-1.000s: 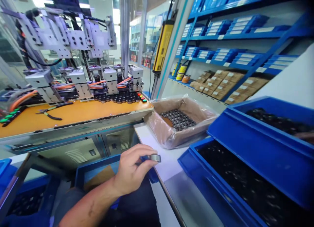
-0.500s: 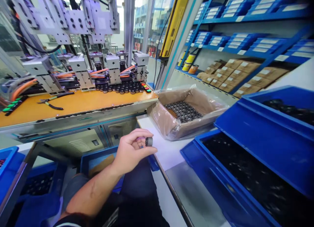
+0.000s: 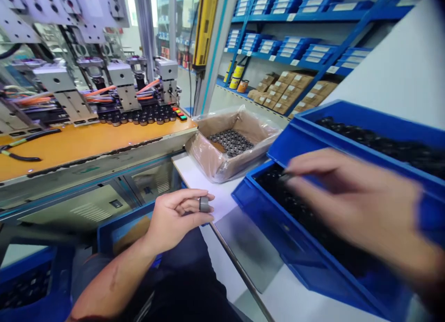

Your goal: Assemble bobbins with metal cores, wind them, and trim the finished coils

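Note:
My left hand [image 3: 175,215] hovers over my lap at the edge of the white table [image 3: 264,285]. Its fingertips pinch a small dark metal ring [image 3: 204,204]. My right hand [image 3: 351,197] is blurred by motion and reaches leftward over the lower blue bin [image 3: 278,234], which holds many small dark parts. Its fingertips are close together near a small dark part [image 3: 285,177], though the blur hides whether they hold it.
An upper blue bin [image 3: 368,123] of dark parts sits behind the lower one. A plastic-lined cardboard box [image 3: 212,157] holds more parts. The orange-topped machine bench [image 3: 86,141] with fixtures stands at left. Blue shelving [image 3: 299,48] with boxes fills the back.
My right hand has come into view from the right over the lower blue bin. My left hand stays put with the ring. The view has swung right and down.

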A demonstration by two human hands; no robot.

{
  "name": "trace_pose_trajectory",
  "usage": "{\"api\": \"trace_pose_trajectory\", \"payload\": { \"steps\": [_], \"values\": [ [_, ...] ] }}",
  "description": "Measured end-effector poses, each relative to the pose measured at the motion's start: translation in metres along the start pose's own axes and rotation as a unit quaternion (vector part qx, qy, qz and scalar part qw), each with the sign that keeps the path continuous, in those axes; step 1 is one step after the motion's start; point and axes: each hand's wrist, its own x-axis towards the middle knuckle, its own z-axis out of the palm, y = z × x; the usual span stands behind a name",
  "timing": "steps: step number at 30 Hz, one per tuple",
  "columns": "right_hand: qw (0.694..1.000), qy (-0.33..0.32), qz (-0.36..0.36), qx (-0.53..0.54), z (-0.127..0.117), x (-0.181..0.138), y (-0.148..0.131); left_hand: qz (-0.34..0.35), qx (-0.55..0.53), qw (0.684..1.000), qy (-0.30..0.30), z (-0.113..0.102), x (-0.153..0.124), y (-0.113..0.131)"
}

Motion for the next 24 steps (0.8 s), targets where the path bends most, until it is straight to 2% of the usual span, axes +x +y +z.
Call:
{"api": "trace_pose_trajectory", "payload": {
  "steps": [1,2,5,7,12,18,22,24],
  "values": [
    [0.997,-0.044,-0.022,0.056,0.013,-0.007,-0.009,0.001,0.012,1.0,-0.011,0.004,-0.001,-0.002],
    [0.991,-0.05,-0.037,0.119,0.026,-0.013,-0.017,0.001,0.023,0.999,-0.024,0.007,-0.002,-0.003],
    [0.977,-0.039,-0.037,0.208,0.058,-0.025,-0.033,0.0,0.049,0.998,-0.05,0.014,-0.006,-0.006],
    [0.972,-0.037,-0.029,0.229,0.067,-0.029,-0.034,-0.008,0.056,0.997,-0.058,0.017,-0.007,-0.008],
    [0.979,-0.029,-0.035,0.198,0.065,-0.036,-0.026,-0.039,0.042,0.997,-0.051,0.021,-0.006,-0.018],
    [0.977,-0.057,-0.128,0.158,0.062,-0.041,-0.019,-0.031,0.002,0.999,-0.041,0.021,-0.002,-0.022],
    [0.979,-0.015,-0.186,0.081,0.065,-0.041,-0.017,-0.022,0.008,0.999,-0.04,0.02,-0.003,-0.02],
    [0.979,-0.008,-0.192,0.064,0.066,-0.041,-0.018,-0.031,0.017,0.999,-0.04,0.021,-0.004,-0.019]
  ]
}}
